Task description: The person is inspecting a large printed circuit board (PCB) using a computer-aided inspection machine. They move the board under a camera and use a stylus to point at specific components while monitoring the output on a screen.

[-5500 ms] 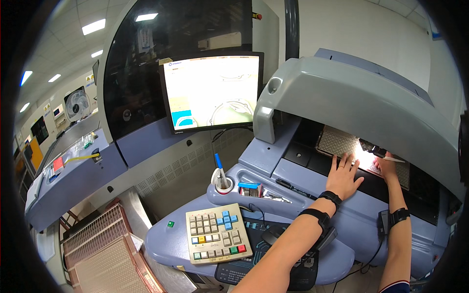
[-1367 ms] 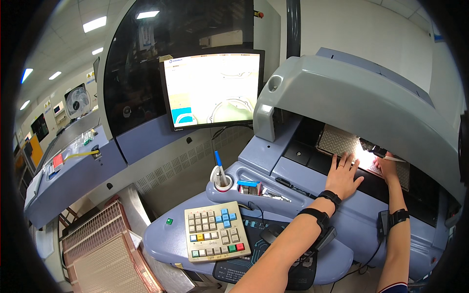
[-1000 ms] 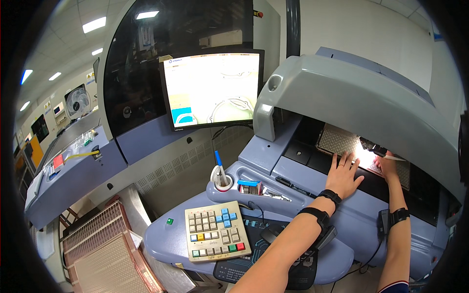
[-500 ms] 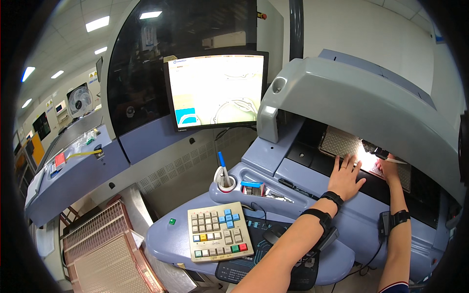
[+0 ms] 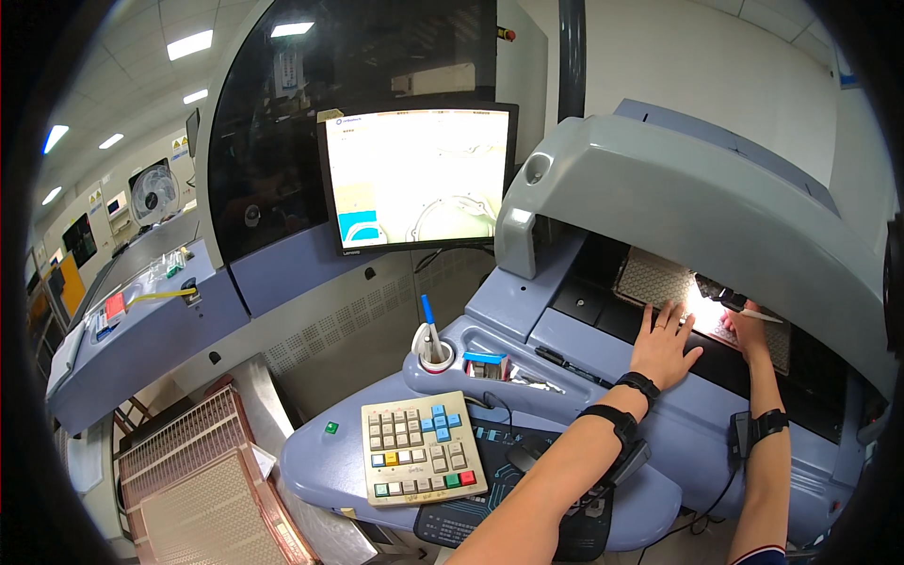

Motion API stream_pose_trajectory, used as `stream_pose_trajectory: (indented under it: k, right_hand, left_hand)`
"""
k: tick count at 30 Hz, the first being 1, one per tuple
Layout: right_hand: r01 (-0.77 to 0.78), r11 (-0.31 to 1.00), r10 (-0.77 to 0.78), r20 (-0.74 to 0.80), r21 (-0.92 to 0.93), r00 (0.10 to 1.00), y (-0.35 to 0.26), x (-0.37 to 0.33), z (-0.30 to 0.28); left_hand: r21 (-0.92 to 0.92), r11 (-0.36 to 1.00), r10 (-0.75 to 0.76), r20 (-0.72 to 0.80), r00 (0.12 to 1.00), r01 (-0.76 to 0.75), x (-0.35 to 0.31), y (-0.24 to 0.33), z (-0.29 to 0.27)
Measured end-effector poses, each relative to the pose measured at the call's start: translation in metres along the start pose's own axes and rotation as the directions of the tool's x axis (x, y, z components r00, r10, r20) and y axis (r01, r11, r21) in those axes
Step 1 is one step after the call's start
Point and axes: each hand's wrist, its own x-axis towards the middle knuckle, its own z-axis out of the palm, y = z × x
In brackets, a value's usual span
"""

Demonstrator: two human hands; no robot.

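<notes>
Beneath the grey machine hood [image 5: 678,179] lies a flat panel [image 5: 650,280] with a fine repeating pattern, partly washed out by a bright lamp spot. My left hand [image 5: 665,348] rests on the panel's near edge, palm down and fingers spread, holding nothing. To its right, my right hand [image 5: 749,333] is closed on a slim white pen-like tool [image 5: 761,314] beside the lit spot. Glare and the hand hide the tool's tip. Just above the lit area is a small black fitting [image 5: 723,294].
A lit monitor [image 5: 419,179] shows curved outlines. Nearer are a beige keypad [image 5: 424,447], a dark mat [image 5: 452,518], a cup with a blue-capped pen [image 5: 428,311], and a black pen [image 5: 574,365]. At lower left, patterned panels [image 5: 207,508] sit in a stack.
My right hand and the pen-like tool have shifted slightly over the panel, and the tool's angle differs a little. My left hand stays in place.
</notes>
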Motion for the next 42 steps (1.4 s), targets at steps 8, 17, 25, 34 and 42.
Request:
stream_pose_trajectory:
  k: [8,17,25,34,42]
  right_hand:
    - [0.327,0.896,-0.316,0.086,-0.299,0.945,0.001,-0.028,0.005]
    - [0.406,0.856,-0.292,0.348,-0.319,0.891,-0.074,-0.101,0.030]
    - [0.281,0.959,-0.270,0.398,0.032,0.877,-0.130,-0.258,0.041]
    - [0.018,0.949,-0.141,0.370,0.315,0.918,-0.096,-0.359,0.072]
    - [-0.083,0.973,-0.004,0.375,0.216,0.927,-0.098,-0.355,0.105]
  left_hand:
    - [0.017,1.000,0.002,-0.055,0.998,-0.001,0.001,0.000,0.003]
    - [-0.348,0.938,-0.085,-0.217,0.973,0.004,0.010,-0.006,0.003]
    - [-0.051,0.995,0.089,0.083,0.992,-0.085,-0.041,-0.001,-0.075]
    - [-0.637,0.741,-0.078,0.234,0.969,0.213,-0.287,-0.068,-0.221]
    - [0.265,0.700,-0.516,-0.454,0.726,0.663,-0.426,-0.163,-0.231]
